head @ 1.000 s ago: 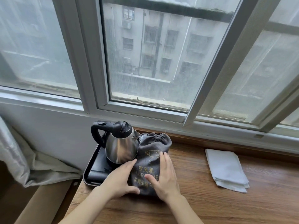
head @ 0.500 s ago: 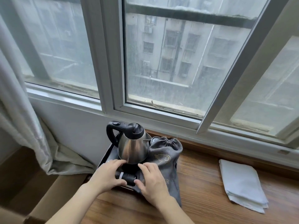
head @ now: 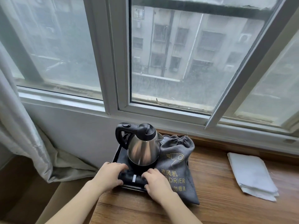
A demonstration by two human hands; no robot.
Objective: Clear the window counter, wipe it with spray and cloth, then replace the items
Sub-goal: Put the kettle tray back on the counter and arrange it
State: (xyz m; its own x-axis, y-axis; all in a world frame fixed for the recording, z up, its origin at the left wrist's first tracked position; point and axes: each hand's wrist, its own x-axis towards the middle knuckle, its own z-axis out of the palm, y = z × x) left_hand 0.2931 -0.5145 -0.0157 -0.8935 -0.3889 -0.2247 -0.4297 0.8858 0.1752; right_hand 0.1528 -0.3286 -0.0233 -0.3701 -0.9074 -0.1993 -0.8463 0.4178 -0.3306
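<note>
A steel kettle (head: pixel 143 151) with a black handle and lid stands on a black tray (head: pixel 116 155) at the left end of the wooden window counter (head: pixel 210 204). A grey hair-dryer pouch (head: pixel 177 165) lies against the kettle's right side, partly on the tray. At the tray's front lies a small black bundle with a white band (head: pixel 133 178). My left hand (head: pixel 110 176) grips its left end and my right hand (head: pixel 157 183) grips its right end. A folded white cloth (head: pixel 252 177) lies on the counter to the right.
The window frame and sill (head: pixel 161 113) run close behind the kettle. A grey curtain (head: pixel 24 135) hangs at the left and bunches on the floor. The counter's left edge drops off just beside the tray.
Both hands left the grey pouch and moved onto the small black bundle at the tray's front. The camera view shifted left and closer.
</note>
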